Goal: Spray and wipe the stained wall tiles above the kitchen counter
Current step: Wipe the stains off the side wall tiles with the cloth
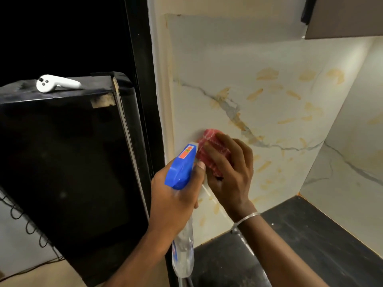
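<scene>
Against the stained wall tiles [269, 104], near their left edge above the dark counter [310, 235], the right hand [230, 170] presses a pink cloth [211, 148] flat, fingers spread over it rather than curled. The cloth looks soft and light, best worked under an open palm. The left hand [176, 195] is wrapped round the neck of the spray bottle [182, 166], its blue head aimed at the tile. The clear body looks light, possibly slick if wet, so the neck is the sure hold. Most of the cloth hides under the fingers; the bottle's base is cut off, and its fill level is hard to judge
</scene>
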